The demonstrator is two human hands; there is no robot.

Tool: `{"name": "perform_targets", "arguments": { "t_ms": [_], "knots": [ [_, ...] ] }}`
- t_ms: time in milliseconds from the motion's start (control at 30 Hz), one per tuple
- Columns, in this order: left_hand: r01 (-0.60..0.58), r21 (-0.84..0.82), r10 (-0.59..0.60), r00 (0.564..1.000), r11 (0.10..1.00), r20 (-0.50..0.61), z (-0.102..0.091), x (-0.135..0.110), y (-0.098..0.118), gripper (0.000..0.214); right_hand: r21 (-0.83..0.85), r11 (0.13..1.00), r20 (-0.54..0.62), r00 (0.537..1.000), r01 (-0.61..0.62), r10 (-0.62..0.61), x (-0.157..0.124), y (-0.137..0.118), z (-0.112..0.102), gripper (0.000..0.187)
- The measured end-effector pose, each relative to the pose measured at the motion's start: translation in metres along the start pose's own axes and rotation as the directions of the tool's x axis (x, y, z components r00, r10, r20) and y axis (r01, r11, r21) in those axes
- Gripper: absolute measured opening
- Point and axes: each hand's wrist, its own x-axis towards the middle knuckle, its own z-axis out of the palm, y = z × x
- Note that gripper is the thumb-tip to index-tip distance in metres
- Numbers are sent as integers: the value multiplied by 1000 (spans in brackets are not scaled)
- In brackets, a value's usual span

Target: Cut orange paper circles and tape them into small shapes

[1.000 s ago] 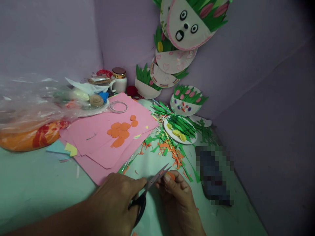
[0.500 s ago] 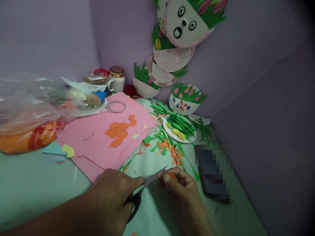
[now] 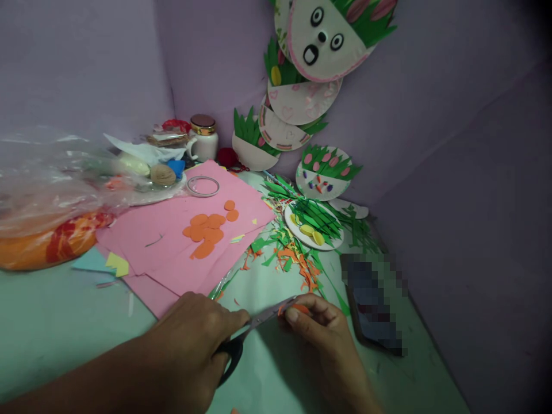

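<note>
My left hand (image 3: 198, 336) is closed round the black handles of a pair of scissors (image 3: 263, 316), whose metal blades point up and to the right. Between the thumb and fingers of my right hand (image 3: 321, 330) is a small piece of orange paper (image 3: 299, 309), partly hidden by the fingers. The blades reach the left edge of that piece and look nearly closed. Several orange paper cutouts (image 3: 207, 228), mostly rounded, lie on pink paper sheets (image 3: 172, 253) beyond my left hand.
A white plate (image 3: 334, 246) holds green strips and yellow ovals, with green and orange scraps (image 3: 302, 264) around it. A blurred-out dark device (image 3: 373, 310) lies at right. A tape roll (image 3: 203, 194), a white mug (image 3: 206, 146) and plastic bags (image 3: 56, 178) stand leftward. Decorated half plates (image 3: 302, 103) hang on the wall.
The scissor blades were apart at the tips and are now nearly together at the orange paper. Both hands stay in almost the same place.
</note>
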Motion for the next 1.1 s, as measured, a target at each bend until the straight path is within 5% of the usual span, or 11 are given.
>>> {"name": "perform_targets", "arguments": {
  "t_ms": [233, 367, 467, 567, 667, 767, 933, 1100],
  "knots": [
    [15, -57, -15, 1000, 998, 0, -4, 2, 1, 18, -9, 1000, 1, 1000, -13, 13, 0, 2, -1, 15],
    [76, -301, -99, 993, 950, -63, 1, 4, -1, 11, 74, 997, -52, 998, -14, 17, 0, 5, 4, 16],
    [131, -624, -246, 964, 771, -101, 5, 8, -3, 8, 31, 999, -92, 995, 37, -34, -1, 6, 7, 15],
    [151, -838, -353, 934, 524, -52, 6, 13, -3, 30, -232, 953, -106, 969, 193, -222, -5, 8, 9, 7],
    [143, -934, -365, 931, 328, 14, 6, 15, -2, 43, -391, 776, 52, 853, 496, -519, -11, 12, 11, 17],
    [116, -968, -341, 939, 222, 34, 7, 15, 0, 46, -370, 671, 147, 754, 642, -640, -16, 18, 13, 29],
    [58, -975, -342, 940, 213, -19, 13, 14, 5, 44, -370, 670, 272, 764, 644, -585, -18, 20, 15, 32],
    [54, -956, -368, 928, 290, -59, 11, 14, 10, 42, -420, 713, 252, 827, 561, -503, -17, 16, 18, 23]
  ]
}}
